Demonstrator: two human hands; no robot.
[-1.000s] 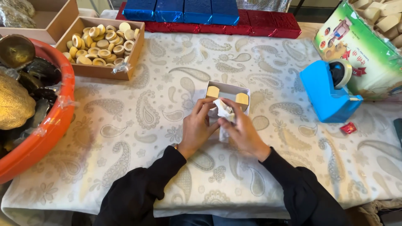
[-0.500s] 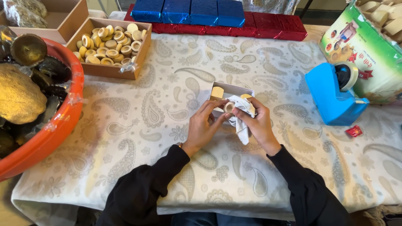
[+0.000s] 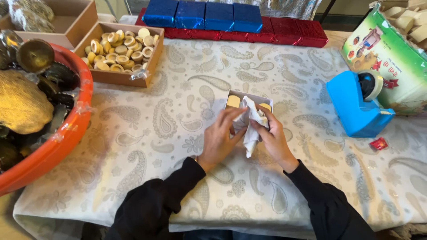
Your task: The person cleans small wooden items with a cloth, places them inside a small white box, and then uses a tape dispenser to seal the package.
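A table under a pale paisley cloth [image 3: 147, 129] is carrying the work. The left hand [image 3: 220, 140] and right hand [image 3: 273, 140] are both pinching a crumpled white tissue sheet [image 3: 250, 126], folding it over at the near edge of a small open box [image 3: 242, 100] that is sitting at the middle of the table just beyond the fingers. To my eye the step is going best if the left thumb is pinning the sheet while the right is creasing it evenly — no tugging, or the thin paper may tear.

Counted: one small box showing two gold pieces; four blue boxes [image 3: 202, 15]; one blue tape dispenser [image 3: 356, 104]; one orange tub [image 3: 53, 146]; one cardboard tray of round gold pieces [image 3: 120, 49] — too many to count.
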